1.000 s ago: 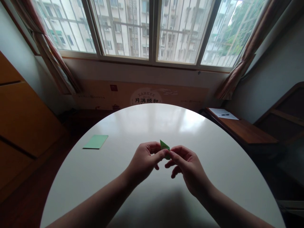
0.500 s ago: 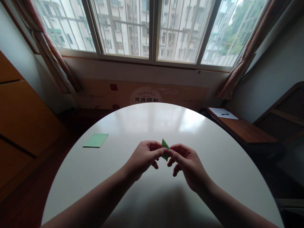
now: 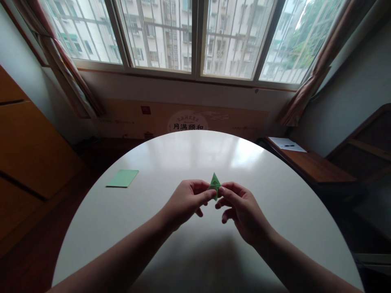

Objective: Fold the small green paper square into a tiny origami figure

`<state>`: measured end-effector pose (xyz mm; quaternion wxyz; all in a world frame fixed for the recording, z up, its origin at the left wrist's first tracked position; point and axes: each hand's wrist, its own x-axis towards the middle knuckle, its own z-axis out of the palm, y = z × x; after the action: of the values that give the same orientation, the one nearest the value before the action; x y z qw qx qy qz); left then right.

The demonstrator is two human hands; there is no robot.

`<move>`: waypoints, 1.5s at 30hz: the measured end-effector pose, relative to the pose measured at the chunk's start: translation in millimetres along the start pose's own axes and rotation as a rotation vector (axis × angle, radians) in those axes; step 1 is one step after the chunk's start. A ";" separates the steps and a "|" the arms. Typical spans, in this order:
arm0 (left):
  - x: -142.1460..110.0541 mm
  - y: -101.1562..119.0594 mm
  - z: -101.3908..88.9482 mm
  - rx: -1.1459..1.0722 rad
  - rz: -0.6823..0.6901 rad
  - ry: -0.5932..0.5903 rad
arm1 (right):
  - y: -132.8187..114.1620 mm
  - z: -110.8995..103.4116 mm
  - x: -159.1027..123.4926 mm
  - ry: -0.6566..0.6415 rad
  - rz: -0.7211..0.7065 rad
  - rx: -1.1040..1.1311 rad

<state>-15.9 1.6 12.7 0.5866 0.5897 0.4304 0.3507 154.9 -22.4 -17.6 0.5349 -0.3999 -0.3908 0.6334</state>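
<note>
A small piece of folded green paper [image 3: 215, 179] is held up over the table, its pointed top rising above my fingertips and a narrow tip showing below them. My left hand [image 3: 191, 200] pinches its left side between thumb and index finger. On the right side, the thumb and index finger of my right hand [image 3: 240, 205] grip it as well, while the other fingers curl loosely beneath. My fingertips cover part of the folds. A stack of light green square paper [image 3: 122, 178] lies flat at the left of the table.
The round white table [image 3: 195, 256] fills the foreground, its curved edge in full view at the far side. Beyond its right edge, a white sheet [image 3: 282, 144] with a dark pen lies on a brown wooden surface [image 3: 324, 165]. A barred window stands behind.
The folded green paper has turned to show its layered face and now stands more upright. Both hands stay in nearly the same place, still pinching it.
</note>
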 end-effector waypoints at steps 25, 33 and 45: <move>12.4 -13.9 -12.9 0.109 -0.307 -0.233 | -24.8 -36.4 22.1 -0.385 -0.526 -0.951; -2.7 1.0 -15.2 1.024 0.498 -0.127 | -31.5 -40.1 18.9 -0.545 -0.239 -1.203; -26.1 -9.1 3.2 1.161 0.722 -0.549 | -36.2 -41.5 29.0 -0.876 -0.096 -1.173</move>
<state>-23.8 -24.2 5.9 0.1148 0.9768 0.1634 0.0774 203.3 13.5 -2.3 0.0545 -0.3131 -0.8607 0.3978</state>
